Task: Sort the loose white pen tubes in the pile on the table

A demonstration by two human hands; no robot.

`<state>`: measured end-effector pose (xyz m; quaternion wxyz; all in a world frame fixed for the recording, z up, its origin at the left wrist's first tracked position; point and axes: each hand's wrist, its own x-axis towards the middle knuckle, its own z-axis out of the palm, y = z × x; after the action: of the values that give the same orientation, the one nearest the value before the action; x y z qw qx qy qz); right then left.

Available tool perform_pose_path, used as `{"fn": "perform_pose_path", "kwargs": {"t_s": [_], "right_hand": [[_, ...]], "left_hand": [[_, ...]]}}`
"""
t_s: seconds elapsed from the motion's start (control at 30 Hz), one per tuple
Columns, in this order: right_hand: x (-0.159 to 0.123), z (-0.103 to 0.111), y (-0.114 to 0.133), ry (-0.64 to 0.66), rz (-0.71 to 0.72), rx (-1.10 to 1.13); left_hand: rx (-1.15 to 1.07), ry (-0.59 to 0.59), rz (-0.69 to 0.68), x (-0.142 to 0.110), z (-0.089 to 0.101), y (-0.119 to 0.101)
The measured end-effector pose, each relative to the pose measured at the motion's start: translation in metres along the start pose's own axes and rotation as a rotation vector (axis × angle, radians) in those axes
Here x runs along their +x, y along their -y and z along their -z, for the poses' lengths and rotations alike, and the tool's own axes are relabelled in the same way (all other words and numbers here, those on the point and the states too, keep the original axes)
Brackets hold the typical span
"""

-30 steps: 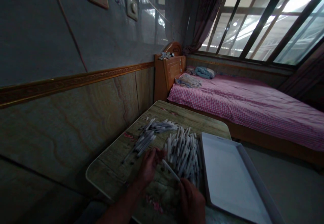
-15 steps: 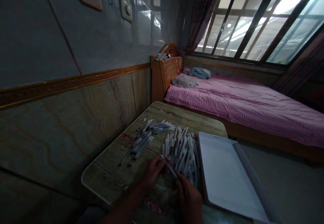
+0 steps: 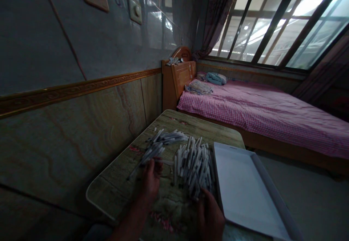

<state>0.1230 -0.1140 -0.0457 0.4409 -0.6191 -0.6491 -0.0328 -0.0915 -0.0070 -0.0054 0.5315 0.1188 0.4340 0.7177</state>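
Observation:
My left hand (image 3: 151,179) is closed around one end of a slim whitish pen (image 3: 166,162), blurred, whose free end points right. It hovers by the lower edge of a smaller heap of pens (image 3: 170,137) on the left of the table. At the near end of a larger pile of white-grey pens (image 3: 195,161), my right hand (image 3: 210,213) has thumb and fingers pinched together. A thin dark line runs up from its fingertips; whether that is a held piece or part of the pile I cannot tell.
The pens lie on a small wood-patterned table (image 3: 215,128). A shallow white tray or box lid (image 3: 245,186) sits along its right side. Beyond stands a bed (image 3: 245,103) with pink checked bedding; a tiled wall (image 3: 81,153) borders the left.
Both hands were together on one pen in front of the piles. They have parted: the left moved left and up with a pen, the right moved slightly right and down to the larger pile.

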Motion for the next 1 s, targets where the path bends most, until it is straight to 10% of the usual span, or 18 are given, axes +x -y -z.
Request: {"fn": "perform_pose_path", "kwargs": {"t_s": [0.3,0.73,1.0], "right_hand": [[0.013,-0.002,0.008,-0.028,-0.279,-0.036],[0.021,0.001,0.019,0.024,-0.159,-0.105],[0.018,0.002,0.010,0.041,-0.091,-0.053]], "left_hand": [[0.154,0.160,-0.062,-0.013,-0.005,0.000],[0.538,0.579,-0.114,-0.026,-0.005,0.014],[0.571,0.423,-0.158,-0.019,-0.002,0.018]]}}
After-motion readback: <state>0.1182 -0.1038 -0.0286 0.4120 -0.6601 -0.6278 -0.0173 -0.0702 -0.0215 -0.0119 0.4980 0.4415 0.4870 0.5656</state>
